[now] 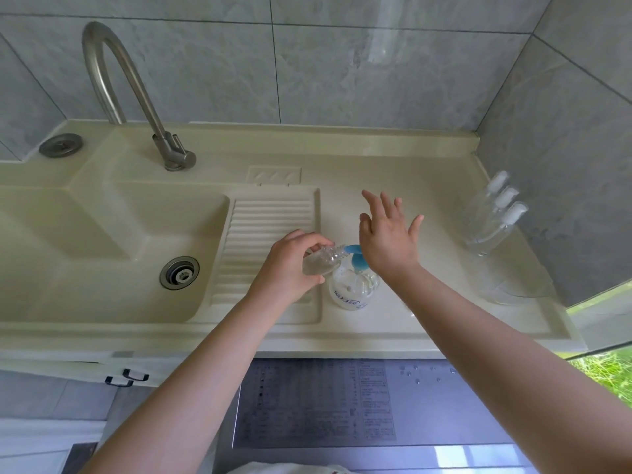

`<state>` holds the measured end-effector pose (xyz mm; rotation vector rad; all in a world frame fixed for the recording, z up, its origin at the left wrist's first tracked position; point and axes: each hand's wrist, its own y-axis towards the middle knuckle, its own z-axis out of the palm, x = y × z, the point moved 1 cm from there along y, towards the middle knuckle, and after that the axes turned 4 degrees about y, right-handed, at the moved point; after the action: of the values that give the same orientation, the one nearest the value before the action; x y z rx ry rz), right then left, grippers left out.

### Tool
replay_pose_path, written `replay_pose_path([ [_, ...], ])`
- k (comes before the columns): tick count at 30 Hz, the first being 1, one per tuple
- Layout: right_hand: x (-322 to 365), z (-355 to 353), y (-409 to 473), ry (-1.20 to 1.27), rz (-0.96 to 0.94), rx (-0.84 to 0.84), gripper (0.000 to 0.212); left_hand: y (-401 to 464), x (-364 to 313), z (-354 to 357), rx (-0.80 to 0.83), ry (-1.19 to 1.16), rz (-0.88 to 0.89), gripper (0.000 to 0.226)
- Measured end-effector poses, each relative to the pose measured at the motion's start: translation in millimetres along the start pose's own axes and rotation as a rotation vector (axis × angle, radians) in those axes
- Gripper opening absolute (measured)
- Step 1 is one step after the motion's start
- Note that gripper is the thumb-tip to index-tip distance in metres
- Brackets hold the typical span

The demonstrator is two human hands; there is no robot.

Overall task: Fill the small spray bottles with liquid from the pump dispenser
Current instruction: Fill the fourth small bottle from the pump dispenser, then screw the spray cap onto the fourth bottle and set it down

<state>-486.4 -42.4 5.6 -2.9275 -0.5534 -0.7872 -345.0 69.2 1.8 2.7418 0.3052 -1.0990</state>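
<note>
Plastic is what we are dealing with here, thin and clear. We hold one small bottle (319, 263) in our left hand (290, 260), fingers curled round its body, tipped on its side so the open neck meets the blue spout of the pump dispenser (355, 278). The dispenser stands on the counter (393, 323) just right of the ribbed drainboard (266, 241). Our right hand (388, 241) is above the pump head with fingers spread and straight, gripping nothing; whether the palm touches the pump we cannot tell. Three more spray bottles (492, 217) with white caps wait near the right wall, well apart from us.

We judge the small bottle light and a little squashy, likely slick if liquid spills on it. We should grip it round the middle, gently, so the walls do not buckle. The dispenser looks bottom-heavy and steady enough to press from straight above.
</note>
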Motion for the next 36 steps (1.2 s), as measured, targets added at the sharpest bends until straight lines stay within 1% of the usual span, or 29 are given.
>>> replay_pose_path([
  [6,-3.6,-6.2,4.2,0.3,0.04,-0.042,0.045,-2.3,-0.7,-2.0,-0.012,-0.024,-0.016,0.061],
  [11,-8.7,-11.8,-1.2,0.415,0.046,-0.068,0.042,-8.9,-2.4,-2.3,0.003,-0.053,-0.048,0.059],
  [18,-14.9,-18.9,-14.3,0.469,0.033,-0.096,0.043,-21.3,-4.3,-3.8,0.017,-0.132,-0.115,0.055],
  [23,-26.1,-19.9,-23.5,0.432,0.045,-0.11,0.048,-29.1,-4.8,-3.6,0.017,-0.174,-0.145,0.055],
  [32,-52.4,-13.0,-38.5,0.371,0.08,-0.089,0.062,-43.2,-14.0,-8.3,-0.047,-0.229,-0.123,0.05],
  [36,-67.9,-4.4,-44.0,0.315,0.116,-0.055,0.061,-47.9,-19.0,-11.4,-0.082,-0.261,-0.111,0.05],
])
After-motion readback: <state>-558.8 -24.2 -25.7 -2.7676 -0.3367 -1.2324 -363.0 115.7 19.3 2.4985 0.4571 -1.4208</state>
